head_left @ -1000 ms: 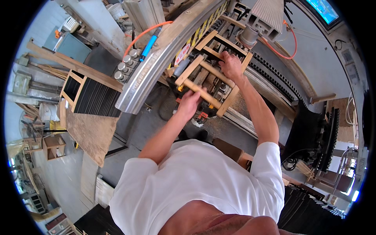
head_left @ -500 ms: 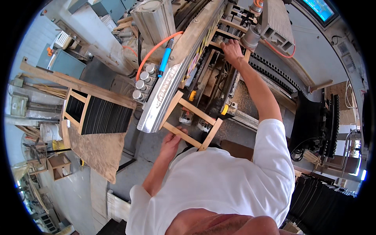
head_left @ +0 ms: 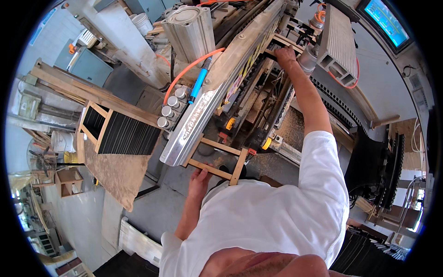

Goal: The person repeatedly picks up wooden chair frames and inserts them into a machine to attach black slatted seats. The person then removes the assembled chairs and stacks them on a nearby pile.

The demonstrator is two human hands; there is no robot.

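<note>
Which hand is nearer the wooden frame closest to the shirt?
Left. The left hand grips the wooden frame at its near edge; the right hand is well forward and to the right, away from it.

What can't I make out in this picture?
Head view: right hand, fingertips hidden by the hand itself.
Head view: left hand, any fingers beneath the wooden frame hidden by the frame.
Head view: screen, details too small to read.
Head view: the person's legs, mostly hidden by the white shirt.
</note>
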